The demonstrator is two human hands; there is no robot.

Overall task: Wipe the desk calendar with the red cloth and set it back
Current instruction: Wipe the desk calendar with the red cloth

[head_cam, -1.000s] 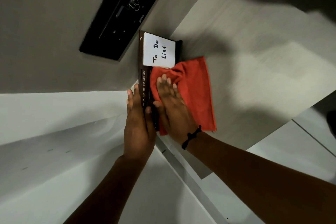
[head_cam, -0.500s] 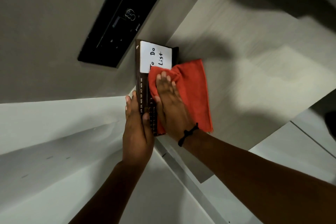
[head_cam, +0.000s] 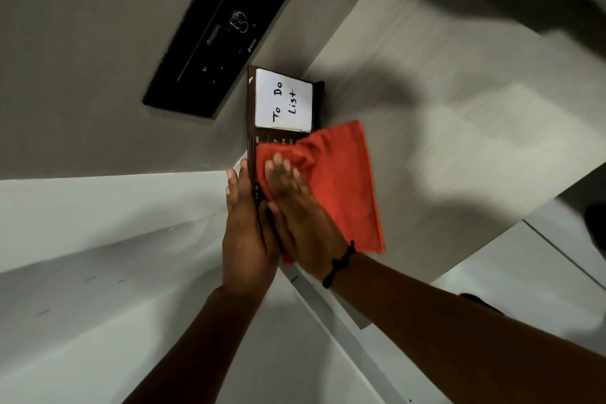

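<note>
The calendar [head_cam: 252, 154], stiff and light, is lying on the desk [head_cam: 426, 102]. The left hand [head_cam: 246, 233] is clasping its edge; the right hand [head_cam: 295, 207], flat and open, is pressing the soft cloth [head_cam: 344, 180] onto it.

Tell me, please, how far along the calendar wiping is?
Midway. The left hand steadies the desk calendar by its edge, while the right hand presses the red cloth flat on its date grid. The "To Do List" notepad is uncovered. Setting it back remains.
</note>
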